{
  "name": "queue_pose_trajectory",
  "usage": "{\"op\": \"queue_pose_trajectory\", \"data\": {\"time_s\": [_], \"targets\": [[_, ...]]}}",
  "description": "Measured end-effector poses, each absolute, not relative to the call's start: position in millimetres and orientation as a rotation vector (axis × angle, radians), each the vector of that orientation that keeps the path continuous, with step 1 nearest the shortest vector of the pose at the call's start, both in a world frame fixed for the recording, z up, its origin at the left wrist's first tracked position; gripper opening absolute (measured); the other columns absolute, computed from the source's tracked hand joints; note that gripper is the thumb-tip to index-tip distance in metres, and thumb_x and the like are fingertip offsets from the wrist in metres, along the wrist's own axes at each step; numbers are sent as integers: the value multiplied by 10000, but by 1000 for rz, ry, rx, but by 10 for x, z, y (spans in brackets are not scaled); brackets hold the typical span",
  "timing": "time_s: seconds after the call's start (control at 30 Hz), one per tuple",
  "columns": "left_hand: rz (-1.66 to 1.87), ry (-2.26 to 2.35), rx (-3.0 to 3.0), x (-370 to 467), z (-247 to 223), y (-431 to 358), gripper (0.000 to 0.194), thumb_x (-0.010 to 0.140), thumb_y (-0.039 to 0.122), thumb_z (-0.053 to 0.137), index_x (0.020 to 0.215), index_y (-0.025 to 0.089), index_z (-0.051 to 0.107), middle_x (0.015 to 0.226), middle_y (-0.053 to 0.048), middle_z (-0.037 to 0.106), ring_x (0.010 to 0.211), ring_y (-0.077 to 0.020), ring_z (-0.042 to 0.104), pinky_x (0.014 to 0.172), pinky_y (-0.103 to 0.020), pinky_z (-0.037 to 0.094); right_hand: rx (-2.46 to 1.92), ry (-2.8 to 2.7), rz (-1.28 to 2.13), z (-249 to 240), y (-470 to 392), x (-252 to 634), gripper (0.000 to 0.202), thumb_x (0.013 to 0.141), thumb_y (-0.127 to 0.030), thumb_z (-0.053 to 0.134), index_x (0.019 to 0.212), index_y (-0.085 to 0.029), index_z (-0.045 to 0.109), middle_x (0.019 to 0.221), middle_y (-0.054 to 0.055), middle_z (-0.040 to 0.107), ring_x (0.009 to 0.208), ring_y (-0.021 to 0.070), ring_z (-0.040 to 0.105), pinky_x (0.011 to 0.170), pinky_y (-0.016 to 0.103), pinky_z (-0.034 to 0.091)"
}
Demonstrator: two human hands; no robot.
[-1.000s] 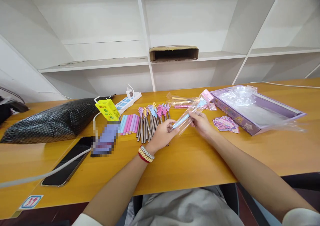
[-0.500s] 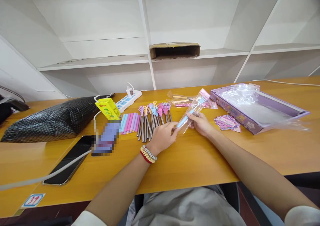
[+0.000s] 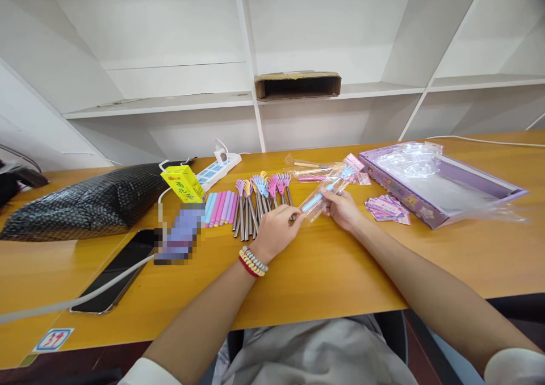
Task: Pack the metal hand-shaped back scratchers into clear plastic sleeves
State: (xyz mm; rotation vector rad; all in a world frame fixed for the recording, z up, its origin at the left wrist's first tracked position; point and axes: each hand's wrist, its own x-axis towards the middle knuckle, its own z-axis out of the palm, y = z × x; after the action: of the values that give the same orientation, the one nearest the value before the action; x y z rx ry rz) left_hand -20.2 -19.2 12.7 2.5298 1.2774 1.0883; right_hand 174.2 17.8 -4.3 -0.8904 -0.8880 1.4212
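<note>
Between my two hands is a light-blue back scratcher (image 3: 313,203) inside a clear plastic bag with a pink header, tilted up to the right. My left hand (image 3: 279,229) is closed on the bag's lower end, and my right hand (image 3: 340,208) pinches the bag around its middle. Left of them lie several back scratchers (image 3: 249,214) with metal rods and coloured claw heads. Beside those is a row of pastel handle tubes (image 3: 221,209) in blue, pink and purple. Bagged back scratchers (image 3: 313,172) lie behind my hands.
At right are pink cards (image 3: 387,209) and a purple box (image 3: 419,203) holding clear plastic bags. Toward the left stand a yellow drink carton (image 3: 183,184), a power strip (image 3: 219,170), a phone (image 3: 119,274) and a black wrapped package (image 3: 89,200). A cardboard box (image 3: 298,86) rests on the shelf.
The bagged scratcher has shifted slightly, with its head end a little lower and to the right. Both hands keep their hold on the bag.
</note>
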Motion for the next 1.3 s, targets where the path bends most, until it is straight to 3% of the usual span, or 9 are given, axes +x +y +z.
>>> {"op": "queue_pose_trajectory", "data": {"time_s": [0.3, 0.6, 0.97, 1.13, 1.3], "targets": [[1273, 1203, 2510, -198, 66, -157, 226, 859, 246, 485, 1013, 197, 643, 963, -42, 655, 810, -128, 610, 752, -262, 491, -841, -836, 1471, -1, 165, 1766, 283, 651, -359, 739, 648, -157, 541, 526, -22, 556, 412, 71, 491, 342, 181, 344], [1441, 1225, 2476, -203, 83, -145, 196, 833, 255, 541, 973, 183, 659, 880, -39, 645, 748, -114, 597, 722, -248, 490, -838, -924, 1485, -13, 134, 1725, 292, 620, -374, 753, 668, -150, 572, 546, -17, 584, 394, 73, 484, 341, 198, 322], [1328, 1262, 2510, -187, 88, -136, 174, 834, 258, 528, 959, 177, 617, 910, -44, 615, 780, -134, 585, 750, -278, 479, -864, -985, 1410, -20, 159, 1728, 297, 631, -404, 735, 647, -154, 576, 530, -5, 573, 416, 68, 463, 362, 195, 318], [1289, 1256, 2489, -159, 120, -163, 137, 840, 242, 505, 946, 174, 561, 1001, -59, 604, 902, -158, 575, 812, -299, 459, -861, -849, 1322, 26, 239, 1827, 296, 603, -369, 758, 627, -154, 556, 521, -22, 546, 420, 63, 449, 358, 191, 310], [1302, 1217, 2481, -193, 121, -122, 86, 830, 228, 503, 882, 177, 549, 946, -50, 600, 781, -136, 568, 763, -289, 461, -880, -730, 1217, 78, 342, 2012, 332, 565, -388, 771, 669, -171, 542, 493, -46, 514, 397, 63, 423, 338, 193, 285]]}}
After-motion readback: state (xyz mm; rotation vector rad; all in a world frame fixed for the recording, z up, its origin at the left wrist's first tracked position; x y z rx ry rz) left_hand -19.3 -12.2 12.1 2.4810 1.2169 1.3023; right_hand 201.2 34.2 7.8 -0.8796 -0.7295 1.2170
